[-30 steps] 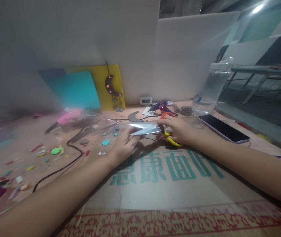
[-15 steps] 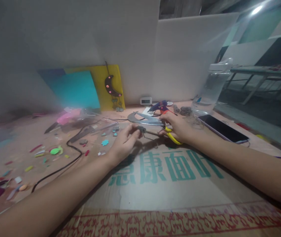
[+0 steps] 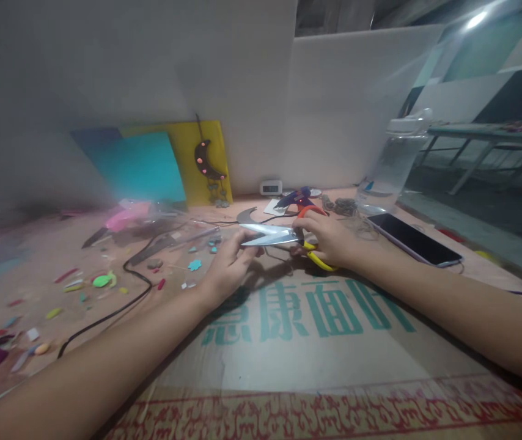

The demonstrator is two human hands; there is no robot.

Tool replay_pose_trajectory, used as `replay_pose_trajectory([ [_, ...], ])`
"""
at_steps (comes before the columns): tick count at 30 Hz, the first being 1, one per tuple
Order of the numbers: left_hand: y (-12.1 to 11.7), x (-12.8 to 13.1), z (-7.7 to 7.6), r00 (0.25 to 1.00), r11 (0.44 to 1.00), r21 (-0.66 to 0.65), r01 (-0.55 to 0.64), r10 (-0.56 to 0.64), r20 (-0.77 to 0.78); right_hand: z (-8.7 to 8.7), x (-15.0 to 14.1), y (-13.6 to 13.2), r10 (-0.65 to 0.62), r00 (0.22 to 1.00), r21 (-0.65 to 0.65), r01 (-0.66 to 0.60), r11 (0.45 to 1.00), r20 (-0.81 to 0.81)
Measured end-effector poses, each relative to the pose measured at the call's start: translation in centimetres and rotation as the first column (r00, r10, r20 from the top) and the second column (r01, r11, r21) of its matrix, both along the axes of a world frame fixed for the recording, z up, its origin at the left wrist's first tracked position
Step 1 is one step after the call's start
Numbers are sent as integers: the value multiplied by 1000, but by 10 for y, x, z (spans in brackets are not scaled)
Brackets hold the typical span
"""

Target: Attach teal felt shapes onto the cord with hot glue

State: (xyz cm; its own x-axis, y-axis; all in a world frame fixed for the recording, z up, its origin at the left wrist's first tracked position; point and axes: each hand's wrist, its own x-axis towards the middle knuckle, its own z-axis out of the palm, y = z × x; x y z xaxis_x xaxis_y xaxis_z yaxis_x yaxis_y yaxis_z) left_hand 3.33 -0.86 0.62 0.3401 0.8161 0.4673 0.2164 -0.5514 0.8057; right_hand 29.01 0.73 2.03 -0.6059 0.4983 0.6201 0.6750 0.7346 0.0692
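My right hand [image 3: 329, 239] grips scissors [image 3: 272, 234] with orange and yellow handles; the shiny blades point left and are slightly apart. My left hand [image 3: 227, 269] has its fingers pinched together right under the blade tips, holding a small piece I cannot make out. Both hands hover over a flattened cardboard sheet [image 3: 307, 342] printed with green characters.
A blue glue gun [image 3: 294, 197] and its black cord [image 3: 118, 299] lie behind the hands. A grey crescent cut-out [image 3: 245, 216], small coloured foam scraps [image 3: 104, 280], a phone [image 3: 414, 237], a clear bottle [image 3: 396, 160], and yellow and teal sheets [image 3: 151, 165] with a moon ornament [image 3: 208, 160].
The scissors swung from wide open, with the upper blade raised, to nearly closed and level. My left hand's pinch stayed by the blade tips.
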Motion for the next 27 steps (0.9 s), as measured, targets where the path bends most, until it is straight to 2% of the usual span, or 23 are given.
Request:
replay_pose_trajectory([
  [4, 0, 0, 0, 999, 999, -14, -43, 43, -19, 0, -1, -1, 1, 1000, 33, -2, 999, 31],
  [18, -3, 0, 2, 999, 999, 42, -26, 27, -37, 2, -1, -2, -10, 999, 11, 10, 1000, 36],
  [27, -4, 1, 2, 1000, 1000, -5, -13, 13, -13, 2, -2, -3, -22, 999, 18, 21, 1000, 40],
])
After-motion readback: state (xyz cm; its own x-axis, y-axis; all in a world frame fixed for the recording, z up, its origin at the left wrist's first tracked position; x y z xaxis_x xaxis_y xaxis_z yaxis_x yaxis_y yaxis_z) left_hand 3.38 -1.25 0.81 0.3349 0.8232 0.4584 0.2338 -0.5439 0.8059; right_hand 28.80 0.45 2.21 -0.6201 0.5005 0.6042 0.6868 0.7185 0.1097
